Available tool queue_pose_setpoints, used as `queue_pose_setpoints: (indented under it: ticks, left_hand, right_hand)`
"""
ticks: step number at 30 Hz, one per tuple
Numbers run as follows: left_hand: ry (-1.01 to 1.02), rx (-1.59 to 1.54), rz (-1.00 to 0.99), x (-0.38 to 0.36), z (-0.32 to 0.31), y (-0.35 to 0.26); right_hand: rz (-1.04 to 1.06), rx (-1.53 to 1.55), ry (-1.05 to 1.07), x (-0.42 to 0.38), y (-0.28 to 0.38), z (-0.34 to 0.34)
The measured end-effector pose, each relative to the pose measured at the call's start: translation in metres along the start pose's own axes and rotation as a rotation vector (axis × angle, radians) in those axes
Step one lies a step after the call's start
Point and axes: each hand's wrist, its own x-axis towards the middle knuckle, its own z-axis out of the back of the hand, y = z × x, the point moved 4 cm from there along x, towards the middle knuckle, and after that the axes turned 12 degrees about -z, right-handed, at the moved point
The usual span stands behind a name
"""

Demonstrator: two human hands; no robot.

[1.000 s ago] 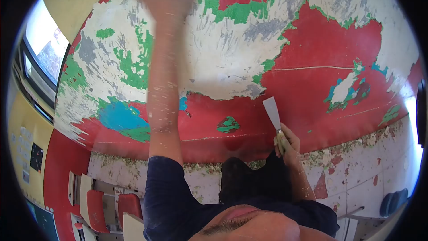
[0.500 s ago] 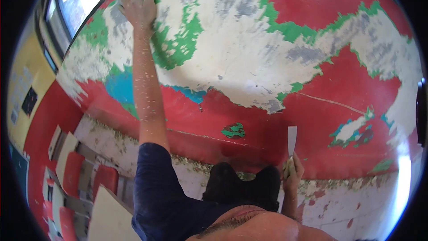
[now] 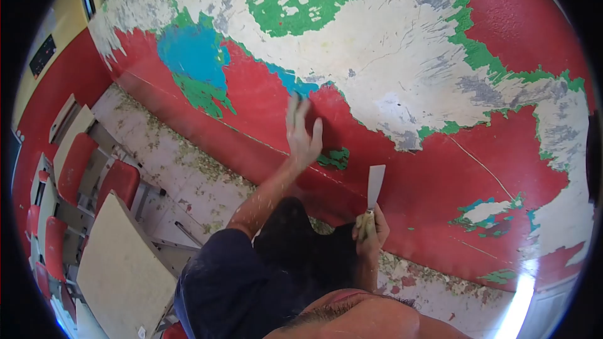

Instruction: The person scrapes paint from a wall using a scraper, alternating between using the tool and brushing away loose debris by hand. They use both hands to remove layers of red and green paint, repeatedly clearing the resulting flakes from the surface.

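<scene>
My right hand (image 3: 372,233) is closed round the handle of a putty knife (image 3: 375,187), its flat blade pointing up in front of the lower red wall. With fingers stretched out, my left hand (image 3: 304,139) is at the wall (image 3: 251,97), its fingertips overlapping the lower edge of a blue patch (image 3: 304,87). Pale dust and flakes cling to the left forearm. Red paint surrounds a large, ragged whitish bare area (image 3: 377,56) edged with green. A small green patch (image 3: 335,158) lies just right of my left wrist.
Paint chips (image 3: 182,150) litter the pale floor along the wall's foot. At the left stand desks with beige tops (image 3: 122,270) and red chairs (image 3: 119,182). My dark-clothed knees (image 3: 301,238) are close to the wall. Bright light falls at the lower right.
My left hand has come down from high on the whitish area to the blue patch. The putty knife stays in my right hand, slightly further left in view. My view has tilted and shifted.
</scene>
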Motion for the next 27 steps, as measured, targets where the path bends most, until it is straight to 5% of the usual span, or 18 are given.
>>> queue_pose_setpoints:
  ticks: [2,4,7,15,20,23,27]
  left_hand:
    - [0.201,-0.500,0.095,-0.016,-0.004,-0.034]
    - [0.235,-1.161,0.455,-0.003,-0.010,-0.086]
    - [0.548,-1.523,0.385,0.027,-0.040,-0.126]
    - [0.663,-1.634,0.874,0.092,-0.065,-0.157]
    - [0.596,-1.588,0.765,0.148,-0.088,-0.156]
    - [0.616,-1.636,0.917,0.159,-0.081,-0.169]
    - [0.518,-1.497,0.747,0.178,-0.079,-0.175]
  right_hand:
    - [0.042,-0.097,0.032,0.007,0.013,-0.017]
    - [0.052,-0.211,0.021,0.013,0.033,-0.036]
    - [0.134,-0.297,-0.064,0.026,0.077,-0.059]
    - [0.381,-0.440,-0.225,0.055,0.118,-0.071]
    - [0.630,-0.670,-0.529,0.096,0.168,-0.083]
    - [0.718,-0.669,-0.501,0.087,0.188,-0.091]
    - [0.754,-0.773,-0.495,0.088,0.217,-0.102]
